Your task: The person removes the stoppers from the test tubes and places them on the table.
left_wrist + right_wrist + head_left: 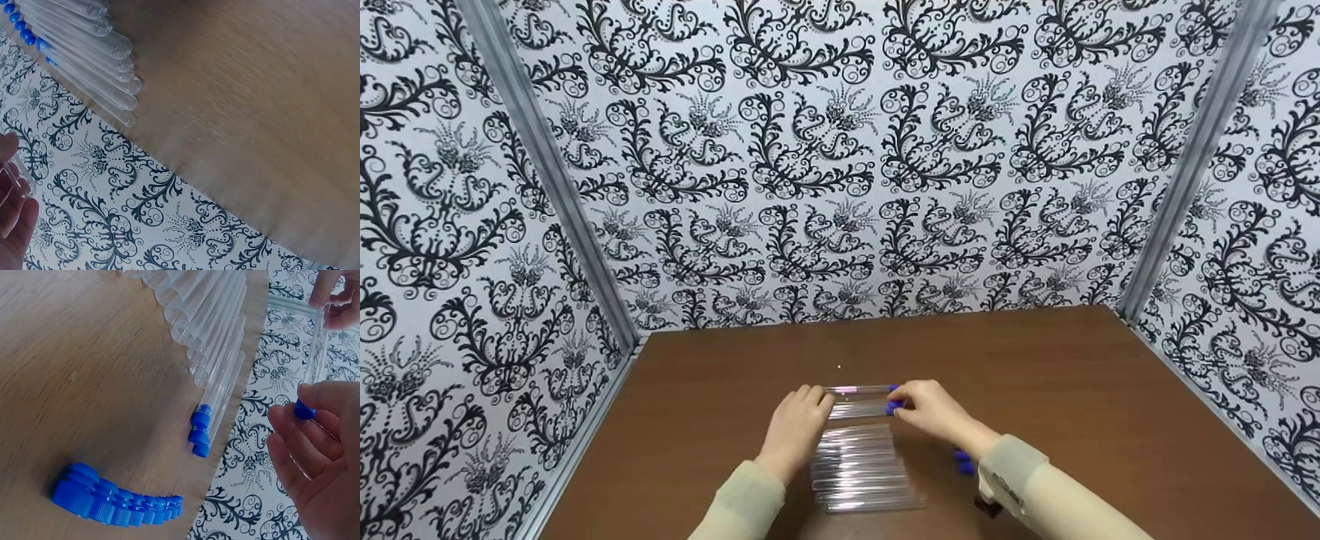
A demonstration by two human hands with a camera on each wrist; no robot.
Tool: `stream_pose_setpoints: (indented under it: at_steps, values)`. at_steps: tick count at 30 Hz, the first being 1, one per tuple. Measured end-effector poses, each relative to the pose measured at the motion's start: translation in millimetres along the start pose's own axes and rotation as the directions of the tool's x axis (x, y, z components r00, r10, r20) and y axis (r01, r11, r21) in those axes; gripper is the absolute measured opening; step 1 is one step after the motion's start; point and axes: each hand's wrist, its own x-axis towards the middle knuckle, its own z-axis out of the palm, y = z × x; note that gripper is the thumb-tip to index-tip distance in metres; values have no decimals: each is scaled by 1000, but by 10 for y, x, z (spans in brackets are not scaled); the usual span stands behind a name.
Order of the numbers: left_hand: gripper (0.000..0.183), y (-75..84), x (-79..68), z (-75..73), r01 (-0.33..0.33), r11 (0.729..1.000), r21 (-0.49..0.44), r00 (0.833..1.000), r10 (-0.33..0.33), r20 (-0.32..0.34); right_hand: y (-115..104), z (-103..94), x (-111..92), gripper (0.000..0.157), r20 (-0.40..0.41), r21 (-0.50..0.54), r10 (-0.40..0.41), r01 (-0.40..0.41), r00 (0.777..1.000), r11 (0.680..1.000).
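Observation:
A clear test tube (316,354) with a blue cap (304,410) is held up between my two hands. My left hand (799,420) pinches its rounded end, which shows between thumb and fingers in the left wrist view. At the other end my right hand (315,461) grips the blue cap between thumb and fingers. Just nearer to me in the head view lie capped test tubes (859,410), their blue caps pointing right. A row of uncapped test tubes (859,472) lies side by side closer still, open mouths toward the right.
Several loose blue caps (118,503) stand in a line on the brown table (720,375), to the right of the tubes and partly behind my right forearm in the head view. Patterned walls (810,187) enclose the table at the back and both sides.

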Motion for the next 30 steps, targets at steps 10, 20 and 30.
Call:
stream_pose_setpoints:
  at_steps: [10, 20, 30]
  values:
    - [17, 24, 18, -8, -22, 1000, -9, 999, 21, -38, 23, -59, 61, 22, 99, -10, 31, -30, 995, 999]
    - [24, 24, 9, 4, -23, 999, -48, 999, 21, -45, 45, -127, 76, 18, 139, 10, 29, -31, 990, 999]
    - [20, 66, -5, 20, -38, 999, -25, 997, 37, -62, 59, -133, 40, 11, 100, -17, -22, 24, 995, 1000]
